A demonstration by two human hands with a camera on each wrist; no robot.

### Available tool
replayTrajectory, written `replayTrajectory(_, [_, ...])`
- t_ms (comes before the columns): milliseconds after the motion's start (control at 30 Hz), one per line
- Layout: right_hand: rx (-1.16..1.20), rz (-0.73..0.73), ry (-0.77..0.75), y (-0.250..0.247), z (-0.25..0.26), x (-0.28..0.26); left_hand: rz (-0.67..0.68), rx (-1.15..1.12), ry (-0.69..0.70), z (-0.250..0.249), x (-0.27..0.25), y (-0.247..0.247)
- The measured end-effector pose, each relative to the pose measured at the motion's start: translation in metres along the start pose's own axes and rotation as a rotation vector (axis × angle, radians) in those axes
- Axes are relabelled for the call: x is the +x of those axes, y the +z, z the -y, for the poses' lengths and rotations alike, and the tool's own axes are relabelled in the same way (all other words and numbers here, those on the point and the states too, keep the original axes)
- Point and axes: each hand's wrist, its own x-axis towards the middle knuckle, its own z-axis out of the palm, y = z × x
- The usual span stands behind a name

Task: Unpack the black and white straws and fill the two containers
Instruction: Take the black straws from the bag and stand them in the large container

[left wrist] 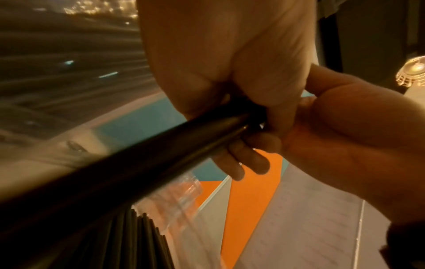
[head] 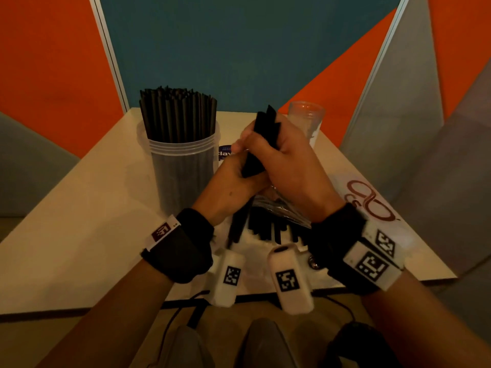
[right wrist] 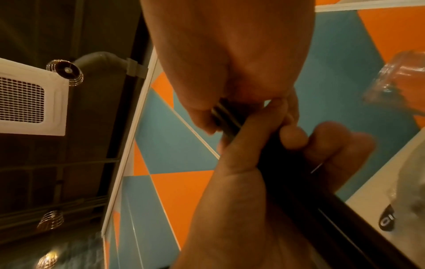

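Both hands grip one bundle of black straws above the middle of the table. My left hand grips its lower part and my right hand wraps round it just above. The left wrist view shows the bundle of black straws running out of my left hand, with my right hand beside it. Beneath the hands lies a clear plastic bag with more black straws in it. A clear container packed with black straws stands at the left. A second clear container stands behind my right hand; no straws show in it.
The white table is small, with its front edge near my wrists and a printed logo on its right side. A blue label lies between the full container and my hands. Orange, teal and grey partition walls close in behind.
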Motion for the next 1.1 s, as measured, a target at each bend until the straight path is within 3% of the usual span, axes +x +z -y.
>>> replayTrajectory(100, [0.109,-0.042,0.056,0.006,-0.007,-0.004,0.084,0.109,-0.126,0.007,-0.005,0.000])
replayTrajectory(200, [0.017,-0.039,0.123,0.012,-0.020,-0.008,0.118,0.134,-0.206,0.014,-0.008,0.001])
replayTrajectory(367, [0.085,-0.009,0.182,0.017,-0.033,-0.010,0.115,0.100,-0.198,0.018,-0.011,0.001])
replayTrajectory(500, [0.114,0.038,0.231,0.017,-0.038,-0.007,0.136,0.224,-0.192,0.023,-0.010,-0.003])
replayTrajectory(633, [0.133,0.054,0.134,0.007,-0.018,0.001,0.116,0.270,-0.171,0.014,-0.010,-0.010])
replayTrajectory(700, [0.178,0.029,0.058,-0.004,0.002,0.011,0.038,0.341,-0.143,0.000,-0.013,-0.019])
replayTrajectory(800, [0.287,0.011,-0.129,-0.020,0.036,0.031,-0.209,0.476,-0.036,-0.026,-0.020,-0.040])
replayTrajectory(933, [0.394,-0.063,-0.376,-0.020,0.073,0.065,-0.471,0.850,0.175,-0.044,-0.023,-0.073])
replayTrajectory(1000, [0.348,-0.106,-0.464,-0.007,0.082,0.083,-0.501,1.036,0.138,-0.038,-0.021,-0.086])
replayTrajectory(1100, [0.319,-0.169,-0.412,0.022,0.073,0.101,-0.481,1.117,0.070,-0.027,-0.019,-0.097])
